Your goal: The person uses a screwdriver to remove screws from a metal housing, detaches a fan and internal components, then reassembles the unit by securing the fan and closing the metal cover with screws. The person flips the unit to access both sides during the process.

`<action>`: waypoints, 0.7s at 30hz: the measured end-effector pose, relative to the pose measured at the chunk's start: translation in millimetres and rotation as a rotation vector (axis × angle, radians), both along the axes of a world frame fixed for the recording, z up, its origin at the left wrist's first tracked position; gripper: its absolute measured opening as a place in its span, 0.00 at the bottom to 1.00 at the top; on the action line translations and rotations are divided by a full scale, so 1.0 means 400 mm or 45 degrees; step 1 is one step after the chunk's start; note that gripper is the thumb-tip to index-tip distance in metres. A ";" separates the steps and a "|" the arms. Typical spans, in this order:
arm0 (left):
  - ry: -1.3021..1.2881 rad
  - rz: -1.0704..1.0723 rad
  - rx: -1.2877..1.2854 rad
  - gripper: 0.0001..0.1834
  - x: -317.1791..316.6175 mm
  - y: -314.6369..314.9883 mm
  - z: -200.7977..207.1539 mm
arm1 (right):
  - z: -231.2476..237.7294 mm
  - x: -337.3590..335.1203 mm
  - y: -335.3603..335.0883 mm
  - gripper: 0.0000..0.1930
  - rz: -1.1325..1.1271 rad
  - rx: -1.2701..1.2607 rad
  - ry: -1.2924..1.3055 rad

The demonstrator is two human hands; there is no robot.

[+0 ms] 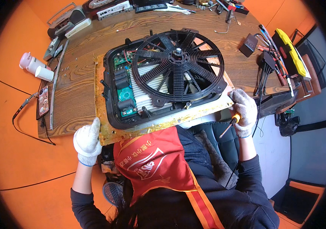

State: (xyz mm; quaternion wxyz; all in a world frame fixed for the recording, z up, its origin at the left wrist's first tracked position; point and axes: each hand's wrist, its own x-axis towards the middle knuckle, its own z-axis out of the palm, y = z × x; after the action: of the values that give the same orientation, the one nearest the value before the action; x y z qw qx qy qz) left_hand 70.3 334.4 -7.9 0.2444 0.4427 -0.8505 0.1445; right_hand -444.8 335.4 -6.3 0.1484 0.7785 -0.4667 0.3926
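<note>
In front of me an opened induction cooker with a grimy yellow-stained edge is held between my two gloved hands, its near edge above my red apron. Inside its black housing show a green circuit board and a ribbed metal heat sink. A round black spoked plastic frame lies over the right part, partly hiding a fan beneath. My left hand is closed on the near left corner. At the near right corner my right hand grips the edge and also holds a screwdriver, tip pointing down and left.
A radio cassette player stands at the far left of the wooden table. A pink bottle, white cup and phone are at left. On the right lie a black adapter, cables and a yellow-topped case.
</note>
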 end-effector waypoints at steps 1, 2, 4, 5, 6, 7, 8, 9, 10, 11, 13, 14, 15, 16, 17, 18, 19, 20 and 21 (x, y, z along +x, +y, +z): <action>0.001 -0.009 -0.021 0.31 -0.001 0.000 0.000 | -0.004 -0.001 0.002 0.08 0.005 -0.031 0.001; -0.010 0.002 -0.031 0.32 -0.001 -0.001 0.002 | -0.008 -0.002 0.003 0.08 -0.028 -0.018 0.016; -0.010 -0.011 -0.028 0.32 -0.002 0.000 0.004 | -0.017 -0.005 0.007 0.07 -0.043 -0.044 0.016; -0.014 -0.007 -0.022 0.32 -0.002 0.000 0.005 | -0.021 -0.007 0.009 0.07 -0.059 -0.024 0.026; -0.021 -0.007 -0.005 0.32 -0.003 0.000 0.005 | -0.026 -0.008 0.011 0.07 -0.065 -0.016 0.037; -0.027 -0.008 0.012 0.32 -0.004 0.000 0.005 | -0.031 -0.010 0.013 0.07 -0.071 -0.008 0.048; -0.032 -0.001 0.023 0.32 -0.005 0.000 0.005 | -0.035 -0.012 0.015 0.07 -0.091 -0.025 0.048; -0.033 -0.010 0.039 0.32 -0.006 0.001 0.005 | -0.041 -0.012 0.016 0.07 -0.108 -0.042 0.047; -0.032 -0.008 0.050 0.32 -0.007 0.002 0.005 | -0.044 -0.014 0.016 0.07 -0.097 -0.082 0.069; -0.033 0.000 0.060 0.32 -0.007 0.003 0.004 | -0.048 -0.014 0.017 0.07 -0.103 -0.060 0.050; -0.053 -0.004 0.077 0.33 -0.007 0.006 0.004 | -0.054 -0.016 0.017 0.07 -0.057 -0.071 0.048; -0.074 0.015 0.102 0.33 -0.007 0.007 0.003 | -0.057 -0.016 0.016 0.07 -0.045 -0.054 0.047; -0.082 0.002 0.103 0.33 -0.006 0.008 0.002 | -0.059 -0.016 0.017 0.07 -0.061 -0.050 0.089; -0.102 0.008 0.123 0.33 -0.006 0.009 0.000 | -0.063 -0.016 0.015 0.07 -0.079 -0.050 0.105; -0.132 0.032 0.145 0.33 -0.006 0.009 -0.002 | -0.065 -0.017 0.015 0.07 -0.089 -0.070 0.112; -0.123 0.044 0.196 0.33 -0.006 0.008 -0.006 | -0.070 -0.016 0.014 0.07 -0.112 -0.100 0.125; -0.103 0.015 0.186 0.33 -0.007 0.007 -0.009 | -0.073 -0.017 0.015 0.07 -0.128 -0.075 0.114; -0.095 0.006 0.189 0.33 -0.008 0.006 -0.013 | -0.077 -0.018 0.015 0.07 -0.125 -0.070 0.119; -0.088 -0.006 0.193 0.33 -0.008 0.005 -0.015 | -0.080 -0.020 0.015 0.07 -0.118 -0.077 0.121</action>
State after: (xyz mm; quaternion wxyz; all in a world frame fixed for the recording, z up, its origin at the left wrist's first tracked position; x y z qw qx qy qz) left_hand 67.0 336.4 -13.8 0.1811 0.4528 -0.8679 0.0944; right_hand -452.7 341.4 -38.4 0.2118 0.7691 -0.4825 0.3617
